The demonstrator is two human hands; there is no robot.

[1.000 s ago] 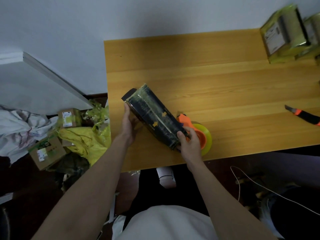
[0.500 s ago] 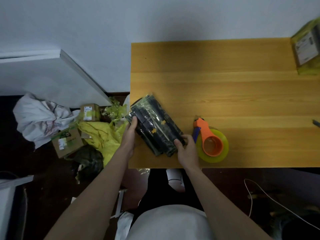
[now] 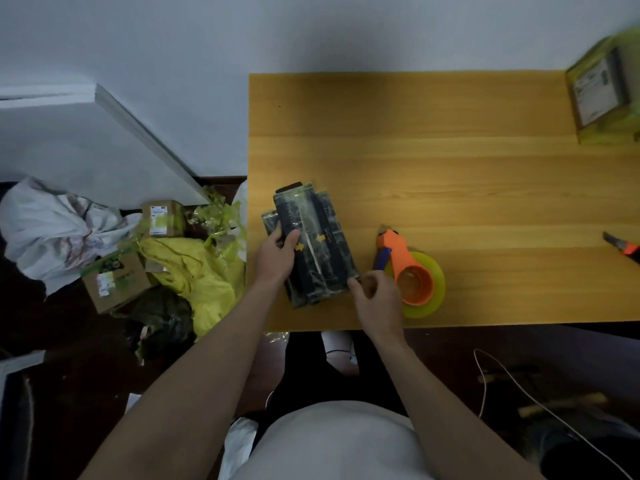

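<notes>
Wrapped pkg (image 3: 322,244), black under shiny clear film, is laid flat on the bench (image 3: 450,168) near the front-left corner, long axis running away from the body and tilted a bit to the left. Small yellow arrow marks are seen on its top face. L hand (image 3: 275,259) is clamped on the pkg's left edge at mid-length: thumb is pressed on the top face, the other fingers (image 3: 273,237) are curled round the edge. R hand (image 3: 375,299) is held at the near-right corner of the pkg, fingers curled, one tip touching the corner; whether film is pinched there can't be told.

Tape dispenser (image 3: 412,271), orange w/ yellow-green roll, is set just right of the pkg, right by the R hand. Utility knife (image 3: 623,245), orange grip, is cut off by the right frame edge, well apart. Yellow-green parcel (image 3: 602,98) w/ white label is parked at the far-right corner. On the floor left of the bench: two cardboard boxes (image 3: 116,280), yellow plastic wrap (image 3: 197,268), white cloth (image 3: 52,230).
</notes>
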